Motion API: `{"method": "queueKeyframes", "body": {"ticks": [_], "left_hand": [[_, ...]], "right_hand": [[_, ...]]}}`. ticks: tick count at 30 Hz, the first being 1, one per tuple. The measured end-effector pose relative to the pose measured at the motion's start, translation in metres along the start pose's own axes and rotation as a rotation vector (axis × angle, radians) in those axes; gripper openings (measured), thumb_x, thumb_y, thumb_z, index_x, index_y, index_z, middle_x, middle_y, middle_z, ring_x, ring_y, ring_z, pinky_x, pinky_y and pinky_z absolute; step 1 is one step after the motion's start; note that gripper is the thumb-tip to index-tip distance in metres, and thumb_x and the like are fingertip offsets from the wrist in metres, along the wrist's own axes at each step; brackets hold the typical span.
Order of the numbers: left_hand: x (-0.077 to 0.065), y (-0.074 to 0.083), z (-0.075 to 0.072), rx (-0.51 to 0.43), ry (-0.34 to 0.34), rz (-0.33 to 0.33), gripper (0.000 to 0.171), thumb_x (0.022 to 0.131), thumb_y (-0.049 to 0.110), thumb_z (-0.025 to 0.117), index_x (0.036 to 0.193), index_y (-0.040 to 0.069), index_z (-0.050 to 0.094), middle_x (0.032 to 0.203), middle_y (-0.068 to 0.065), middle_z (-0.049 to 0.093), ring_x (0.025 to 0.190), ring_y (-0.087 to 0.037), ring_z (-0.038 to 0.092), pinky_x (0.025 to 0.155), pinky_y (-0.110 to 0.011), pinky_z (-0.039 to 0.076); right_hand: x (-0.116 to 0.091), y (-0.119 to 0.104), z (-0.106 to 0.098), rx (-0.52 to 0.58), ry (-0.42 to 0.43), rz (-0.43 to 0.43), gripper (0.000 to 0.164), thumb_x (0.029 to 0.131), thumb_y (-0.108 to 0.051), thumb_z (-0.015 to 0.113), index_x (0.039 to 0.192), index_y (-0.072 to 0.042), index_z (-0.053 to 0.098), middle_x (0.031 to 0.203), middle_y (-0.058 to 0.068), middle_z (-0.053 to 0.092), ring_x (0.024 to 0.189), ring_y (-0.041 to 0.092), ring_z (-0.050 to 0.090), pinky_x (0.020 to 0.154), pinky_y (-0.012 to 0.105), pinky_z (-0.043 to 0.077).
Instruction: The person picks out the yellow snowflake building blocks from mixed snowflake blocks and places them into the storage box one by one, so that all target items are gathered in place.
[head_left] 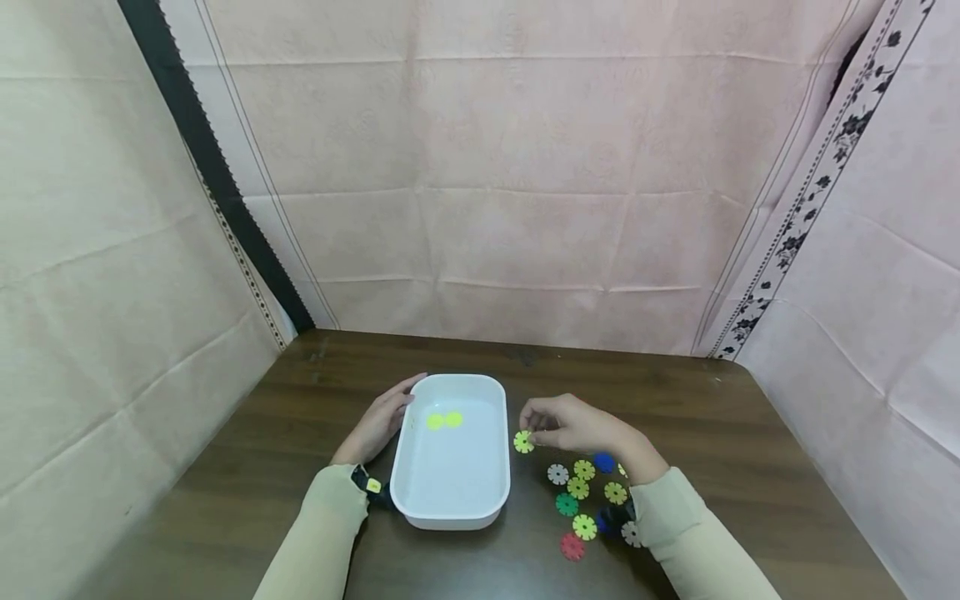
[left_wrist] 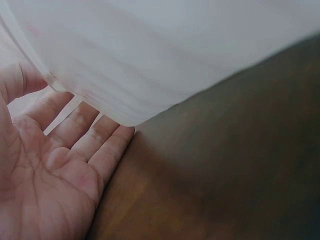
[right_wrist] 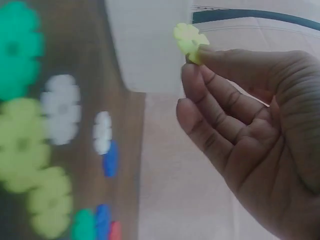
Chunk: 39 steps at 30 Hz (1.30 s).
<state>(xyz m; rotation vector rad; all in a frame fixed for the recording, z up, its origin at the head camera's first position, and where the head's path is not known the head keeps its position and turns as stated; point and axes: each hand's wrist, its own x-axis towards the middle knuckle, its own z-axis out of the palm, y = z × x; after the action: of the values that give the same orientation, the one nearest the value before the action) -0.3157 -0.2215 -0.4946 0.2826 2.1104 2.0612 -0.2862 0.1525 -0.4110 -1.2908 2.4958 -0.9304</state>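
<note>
A white plastic tray [head_left: 450,479] stands on the table with two yellow-green discs [head_left: 445,420] inside, lying edge to edge. My left hand [head_left: 384,423] rests against the tray's left side near the far corner. In the left wrist view its palm is clear of the wall, and the nearly straight fingers [left_wrist: 75,125] reach the tray's edge, tips hidden behind it. Right of the tray, my right hand [head_left: 570,425] pinches a yellow-green snowflake disc [right_wrist: 187,39] between thumb and fingertips. The disc is notched like a flower and held up off the table.
Several loose snowflake discs lie right of the tray, under and near my right forearm: yellow-green [head_left: 584,527], green [head_left: 567,504], red [head_left: 572,547], white [head_left: 557,474] and blue [head_left: 603,462]. The brown wooden table [head_left: 240,492] ends at pale cloth hangings [head_left: 525,208] behind and at both sides.
</note>
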Motion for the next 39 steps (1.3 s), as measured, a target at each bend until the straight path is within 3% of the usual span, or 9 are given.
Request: {"method": "queueKeyframes", "body": {"ticks": [9,12,17,25,30,35,39], "left_hand": [[-0.003,-0.001,-0.002,-0.012,0.007,-0.011,0.045,0.104,0.025,0.046,0.149,0.026,0.049,0.154,0.008,0.043,0.143,-0.013,0.038,0.119,-0.043,0.029],[-0.002,-0.002,0.000,-0.021,0.010,-0.012,0.045,0.104,0.026,0.048,0.148,0.026,0.050,0.153,0.008,0.044,0.143,-0.014,0.039,0.118,-0.043,0.030],[0.000,-0.003,0.001,-0.014,0.001,-0.005,0.044,0.104,0.026,0.047,0.148,0.028,0.050,0.153,0.007,0.044,0.142,-0.016,0.040,0.118,-0.044,0.031],[0.002,0.000,0.001,-0.011,-0.006,-0.001,0.043,0.103,0.027,0.047,0.146,0.030,0.052,0.152,0.009,0.045,0.141,-0.015,0.043,0.117,-0.045,0.031],[0.002,0.000,0.002,-0.004,-0.001,-0.008,0.042,0.104,0.026,0.046,0.146,0.031,0.052,0.152,0.011,0.046,0.140,-0.012,0.043,0.117,-0.042,0.032],[0.001,-0.001,0.000,-0.017,-0.010,0.020,0.045,0.103,0.023,0.046,0.148,0.026,0.050,0.154,0.006,0.044,0.142,-0.015,0.040,0.118,-0.043,0.030],[0.000,-0.002,-0.001,-0.035,-0.024,0.041,0.047,0.103,0.023,0.047,0.149,0.022,0.049,0.156,0.003,0.042,0.143,-0.018,0.039,0.118,-0.045,0.029]], "right_hand": [[0.061,-0.013,0.001,-0.067,0.024,-0.059,0.015,0.098,-0.010,0.065,0.111,-0.016,0.068,0.104,-0.008,0.070,0.099,0.006,0.066,0.090,0.026,0.055],[0.082,-0.015,0.007,-0.136,-0.016,-0.061,0.015,0.098,-0.008,0.064,0.111,-0.012,0.071,0.104,-0.006,0.071,0.098,0.005,0.065,0.090,0.024,0.054],[0.105,-0.013,0.014,-0.219,-0.117,0.023,0.016,0.097,-0.005,0.065,0.109,-0.011,0.075,0.102,-0.006,0.072,0.089,0.008,0.062,0.088,0.022,0.054],[0.117,-0.012,0.018,-0.314,-0.146,0.103,0.013,0.094,-0.004,0.069,0.103,-0.010,0.077,0.098,0.001,0.074,0.083,0.012,0.060,0.085,0.024,0.055],[0.118,-0.011,0.021,-0.326,-0.134,0.134,0.018,0.094,-0.003,0.069,0.109,-0.009,0.077,0.105,0.002,0.074,0.089,0.011,0.063,0.088,0.027,0.056],[0.121,-0.006,0.025,-0.310,-0.116,0.102,0.024,0.093,-0.002,0.069,0.116,-0.008,0.075,0.113,0.003,0.072,0.105,0.013,0.065,0.094,0.030,0.054],[0.120,-0.002,0.025,-0.284,-0.097,0.062,0.027,0.093,0.000,0.068,0.118,-0.007,0.073,0.114,0.005,0.072,0.107,0.014,0.065,0.095,0.030,0.053]]}}
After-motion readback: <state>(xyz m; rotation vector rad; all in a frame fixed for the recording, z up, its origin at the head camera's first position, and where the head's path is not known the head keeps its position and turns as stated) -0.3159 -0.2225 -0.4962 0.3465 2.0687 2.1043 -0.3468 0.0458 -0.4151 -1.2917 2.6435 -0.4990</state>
